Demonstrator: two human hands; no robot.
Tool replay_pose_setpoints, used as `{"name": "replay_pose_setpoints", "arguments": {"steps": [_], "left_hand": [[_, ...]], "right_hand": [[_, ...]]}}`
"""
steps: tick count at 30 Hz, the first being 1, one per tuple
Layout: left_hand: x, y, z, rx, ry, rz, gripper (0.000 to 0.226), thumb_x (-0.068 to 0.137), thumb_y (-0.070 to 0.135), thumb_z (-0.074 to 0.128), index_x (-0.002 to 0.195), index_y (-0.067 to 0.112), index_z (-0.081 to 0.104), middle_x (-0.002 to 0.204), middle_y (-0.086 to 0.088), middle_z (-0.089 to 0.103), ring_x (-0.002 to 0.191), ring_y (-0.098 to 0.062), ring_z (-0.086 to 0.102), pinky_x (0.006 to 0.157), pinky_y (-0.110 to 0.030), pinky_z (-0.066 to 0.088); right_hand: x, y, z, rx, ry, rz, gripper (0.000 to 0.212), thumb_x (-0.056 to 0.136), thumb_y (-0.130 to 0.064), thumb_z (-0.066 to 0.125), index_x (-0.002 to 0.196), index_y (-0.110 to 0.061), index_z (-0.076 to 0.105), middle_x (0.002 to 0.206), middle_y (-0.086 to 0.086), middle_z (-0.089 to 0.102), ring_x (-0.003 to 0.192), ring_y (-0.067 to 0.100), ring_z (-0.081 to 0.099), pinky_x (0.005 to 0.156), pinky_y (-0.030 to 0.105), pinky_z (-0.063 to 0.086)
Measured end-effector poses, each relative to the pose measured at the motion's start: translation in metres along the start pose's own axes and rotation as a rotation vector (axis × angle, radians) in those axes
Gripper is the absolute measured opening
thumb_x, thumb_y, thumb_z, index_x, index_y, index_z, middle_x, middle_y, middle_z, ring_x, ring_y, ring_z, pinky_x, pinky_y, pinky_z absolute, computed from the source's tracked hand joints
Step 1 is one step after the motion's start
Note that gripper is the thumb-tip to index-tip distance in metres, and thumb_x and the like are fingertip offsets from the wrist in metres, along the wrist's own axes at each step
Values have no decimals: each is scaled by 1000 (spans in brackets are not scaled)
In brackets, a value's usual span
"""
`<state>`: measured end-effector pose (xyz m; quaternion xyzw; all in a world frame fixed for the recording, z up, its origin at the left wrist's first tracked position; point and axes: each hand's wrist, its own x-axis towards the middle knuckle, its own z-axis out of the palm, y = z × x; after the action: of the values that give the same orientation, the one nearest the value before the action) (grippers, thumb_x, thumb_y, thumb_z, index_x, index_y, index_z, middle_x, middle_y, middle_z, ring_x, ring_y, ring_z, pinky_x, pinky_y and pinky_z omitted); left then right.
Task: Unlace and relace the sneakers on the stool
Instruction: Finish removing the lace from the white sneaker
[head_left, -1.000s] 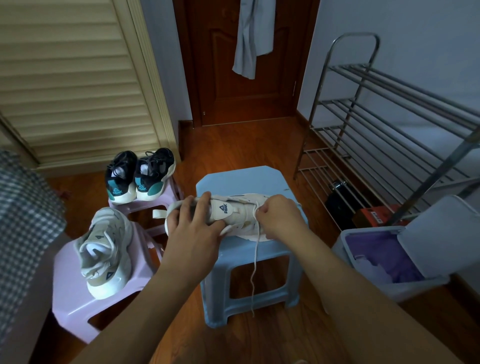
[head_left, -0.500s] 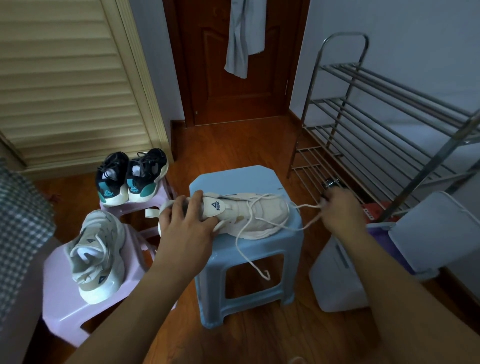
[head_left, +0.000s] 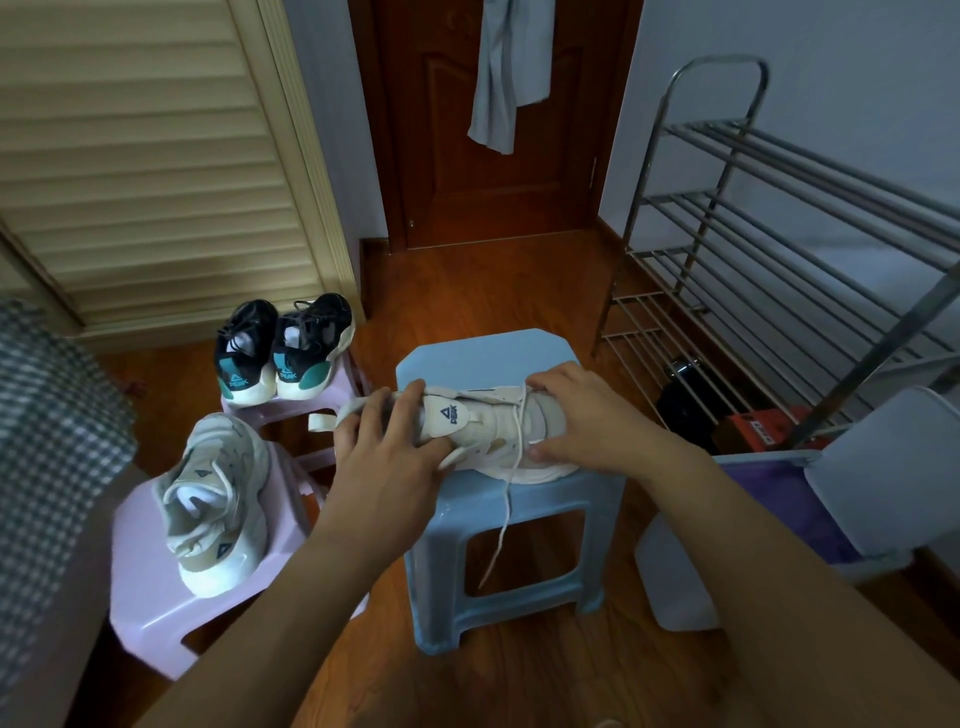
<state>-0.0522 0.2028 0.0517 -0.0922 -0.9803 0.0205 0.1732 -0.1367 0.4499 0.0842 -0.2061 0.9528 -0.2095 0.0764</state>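
Here, at the centre of the frame, a cream PEAK sneaker (head_left: 483, 431) lies on the seat of a light blue plastic stool (head_left: 488, 358), its long axis running left to right across the picture: heel with its pull tab toward the left, toe toward the right, the tongue logo facing up. The left hand (head_left: 387, 457) grips the heel end, fingers curled over the collar and thumb along the near side. The right hand (head_left: 587, 421) is curled round the forefoot, fingers over the far edge and thumb pressed against the near side by the sole; whether it pinches the lace cannot be told. A loose white shoelace (head_left: 506, 499) leaves the eyelets near mid-shoe and hangs down over the stool's front edge.

At lower left, the matching cream sneaker (head_left: 215, 504) rests on a lilac stool (head_left: 150, 608), toe toward the viewer. Behind it, a black and teal pair of sneakers (head_left: 285, 348) sits on another lilac stool (head_left: 291, 408). A metal shoe rack (head_left: 779, 249) stands at the right.
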Motion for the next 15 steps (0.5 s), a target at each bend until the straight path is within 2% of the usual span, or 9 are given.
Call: {"name": "replay_pose_setpoints", "arguments": {"steps": [5, 9, 11, 12, 15], "left_hand": [[2, 1, 0, 8, -17, -2, 21, 85, 37, 74, 105, 35, 71, 156, -15, 38, 136, -44, 39, 102, -59, 31], [1, 1, 0, 13, -10, 0, 21, 85, 38, 74, 105, 35, 71, 155, -15, 38, 136, -44, 39, 100, -59, 32], [1, 1, 1, 10, -9, -1, 21, 84, 38, 74, 105, 34, 71, 155, -15, 38, 136, -45, 39, 100, -59, 32], [1, 1, 1, 10, -7, -2, 21, 85, 38, 74, 105, 34, 72, 155, -16, 39, 136, -45, 40, 99, -59, 32], [3, 1, 2, 14, 10, 4, 18, 84, 37, 75, 101, 31, 72, 153, -17, 42, 133, -45, 42, 99, -57, 31]], "right_hand": [[4, 9, -2, -44, 34, -81, 63, 81, -46, 78, 138, -32, 54, 135, -12, 49, 126, 13, 32, 102, 25, 27], [8, 1, -6, -104, 67, -117, 41, 76, -43, 83, 110, -30, 65, 110, -13, 51, 111, 11, 35, 94, 28, 36], [7, -6, -9, -195, 61, -147, 26, 80, -41, 81, 88, -28, 60, 95, -11, 52, 101, 14, 41, 83, 31, 39], [5, -10, -10, -246, 53, -144, 26, 83, -40, 77, 81, -25, 56, 89, -9, 54, 97, 17, 46, 78, 33, 38], [1, -23, -9, -445, 35, -73, 27, 95, -36, 64, 80, -19, 49, 92, 4, 65, 95, 27, 60, 70, 35, 33]]}}
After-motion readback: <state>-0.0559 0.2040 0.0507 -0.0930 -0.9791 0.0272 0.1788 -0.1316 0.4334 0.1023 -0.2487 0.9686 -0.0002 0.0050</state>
